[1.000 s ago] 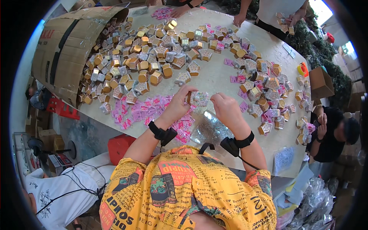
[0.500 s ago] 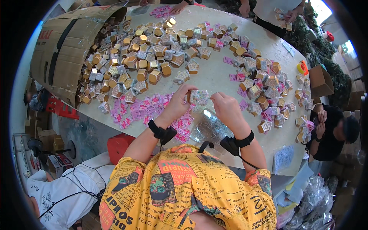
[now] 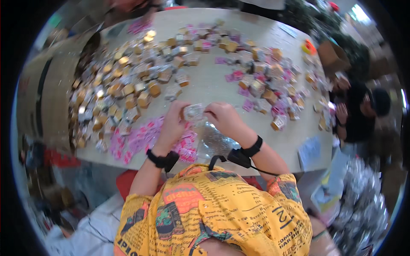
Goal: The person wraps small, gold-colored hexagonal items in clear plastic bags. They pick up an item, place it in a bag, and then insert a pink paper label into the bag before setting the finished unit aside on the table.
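Observation:
A small glittery house-shaped ornament (image 3: 193, 112), whitish and blurred, is held above the table between the fingers of my left hand (image 3: 173, 121). Just right of it, my right hand (image 3: 226, 119) is closed in a pinch beside the ornament's edge; whatever is between those fingertips is too small to make out. Below my hands lies a shiny clear plastic bag (image 3: 218, 141) with fine thin strands on it. Pink printed tags (image 3: 143, 137) are spread in a heap beside and under my left forearm.
A large pile of gold-and-white ornaments (image 3: 128, 89) spills from a cardboard box (image 3: 53, 98) on the left. More ornaments mixed with pink tags (image 3: 269, 81) lie to the right. Orange tape (image 3: 308, 47) stands near the table's far right edge. A co-worker (image 3: 363, 111) sits at the right.
The whole view has shifted and blurred, so table and hands appear further left. My right fingertips look slightly closer to the ornament, which stays in my left hand.

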A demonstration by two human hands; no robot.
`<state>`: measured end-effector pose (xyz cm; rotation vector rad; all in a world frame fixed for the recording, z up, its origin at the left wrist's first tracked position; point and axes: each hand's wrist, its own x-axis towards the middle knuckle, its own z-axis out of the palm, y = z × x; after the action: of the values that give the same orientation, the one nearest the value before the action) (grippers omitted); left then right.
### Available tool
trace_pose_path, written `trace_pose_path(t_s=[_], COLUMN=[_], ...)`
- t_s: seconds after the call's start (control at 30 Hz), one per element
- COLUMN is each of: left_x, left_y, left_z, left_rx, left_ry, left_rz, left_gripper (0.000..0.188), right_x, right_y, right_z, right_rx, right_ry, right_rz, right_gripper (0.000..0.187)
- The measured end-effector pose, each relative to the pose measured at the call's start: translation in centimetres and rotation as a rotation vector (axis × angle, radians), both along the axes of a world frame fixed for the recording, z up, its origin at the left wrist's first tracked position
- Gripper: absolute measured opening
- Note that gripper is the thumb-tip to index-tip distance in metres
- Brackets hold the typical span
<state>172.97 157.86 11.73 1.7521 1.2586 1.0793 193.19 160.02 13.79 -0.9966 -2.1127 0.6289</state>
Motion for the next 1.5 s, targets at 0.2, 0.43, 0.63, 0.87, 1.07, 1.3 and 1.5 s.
trace_pose_path(t_s=[0.2, 0.43, 0.63, 0.87, 1.07, 1.3, 1.5], left_x=[0.2, 1.1, 0.6, 0.7, 0.6, 0.6, 1.0], left_y=[-0.7, -0.9, -0.7, -0.9, -0.9, -1.5, -2.1], left_z=[-1.0, -0.9, -1.5, -1.7, -3.0, -4.5, -3.9], left_rx=[-0.147, -0.172, -0.106, -0.165, -0.162, -0.217, -0.377], left_ry=[-0.103, -0.028, 0.149, 0.188, 0.145, 0.081, -0.069], left_rz=[-0.069, -0.16, -0.212, -0.175, -0.189, -0.231, -0.179], left_gripper=[0.047, 0.047, 0.048, 0.049, 0.049, 0.047, 0.047], right_x=[2.5, 3.3, 3.6, 3.0, 2.9, 2.6, 2.8], right_y=[0.4, -0.2, 0.1, -0.4, -0.8, -1.4, -2.1], right_z=[-1.2, -3.6, -3.4, -2.3, -2.7, -3.6, -3.3], right_rx=[-0.972, -1.118, -1.109, -0.847, -0.712, -0.615, -0.595], right_ry=[0.519, 0.609, 0.455, 0.2, 0.117, 0.031, 0.122], right_rz=[0.107, 0.106, 0.107, 0.029, -0.021, -0.039, -0.045], right_gripper=[0.011, 0.012, 0.015, 0.017, 0.017, 0.02, 0.018])
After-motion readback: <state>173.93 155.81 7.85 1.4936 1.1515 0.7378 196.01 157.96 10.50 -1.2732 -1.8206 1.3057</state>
